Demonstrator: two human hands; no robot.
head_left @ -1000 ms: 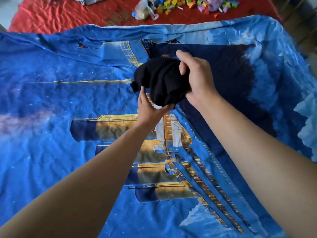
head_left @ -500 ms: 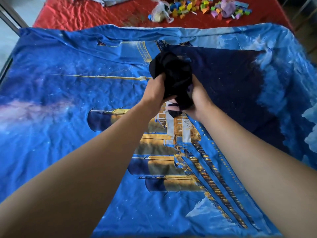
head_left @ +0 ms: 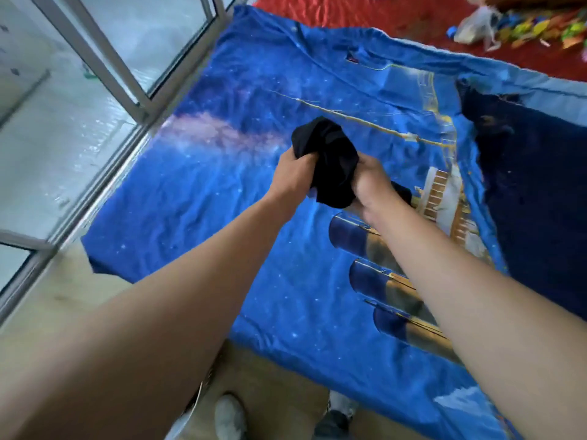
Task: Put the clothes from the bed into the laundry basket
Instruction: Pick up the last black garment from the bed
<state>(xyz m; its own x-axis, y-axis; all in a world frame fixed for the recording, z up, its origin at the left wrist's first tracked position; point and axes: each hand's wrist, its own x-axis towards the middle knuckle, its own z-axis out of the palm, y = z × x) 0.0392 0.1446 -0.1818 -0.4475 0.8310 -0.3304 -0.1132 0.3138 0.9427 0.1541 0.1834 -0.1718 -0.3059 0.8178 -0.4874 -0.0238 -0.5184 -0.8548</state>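
While both hands grip it | left hand [head_left: 293, 176] + right hand [head_left: 370, 182] fingers clamped on bunched black cloth garment [head_left: 330, 166], lifted above blue ship-print bed sheet [head_left: 222, 192] | no other clothes visible on bed | laundry basket not in view, drop-off pending

bare forearms [head_left: 197, 281], no sleeves, white shoe [head_left: 229, 416], dark shoe [head_left: 333, 423]
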